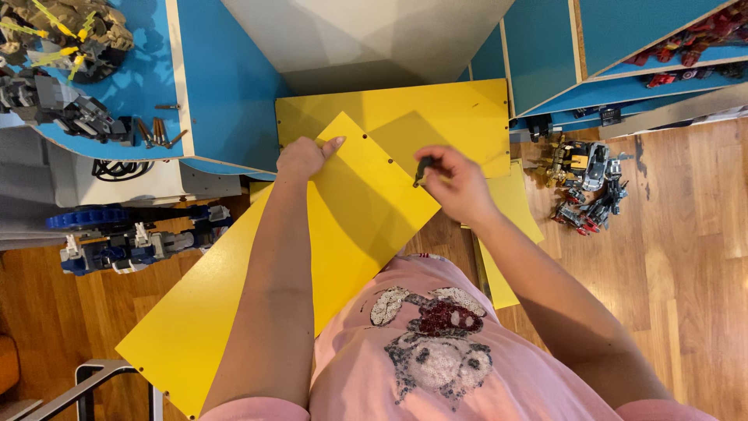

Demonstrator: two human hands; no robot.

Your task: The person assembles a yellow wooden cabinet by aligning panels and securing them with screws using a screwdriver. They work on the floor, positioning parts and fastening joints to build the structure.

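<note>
Yellow, flat and long, a rectangular board with small holes along its edges (343, 234) slants from the lower left up to the middle of the head view, over the wooden plank floor (686, 257); the left hand (305, 156) rests on its upper corner, fingers curled over the edge with the thumb stretched out; the right hand (456, 183) hovers over the board's right edge, fingers pinched together on a small dark tool (421, 171) whose tip points at the board; a second yellow board (436, 117) lies just behind, partly under the first; blue shelving (226, 86) stands on both sides; grey toy robots (588, 183) lie on the floor to the right, well apart from the hands.
</note>
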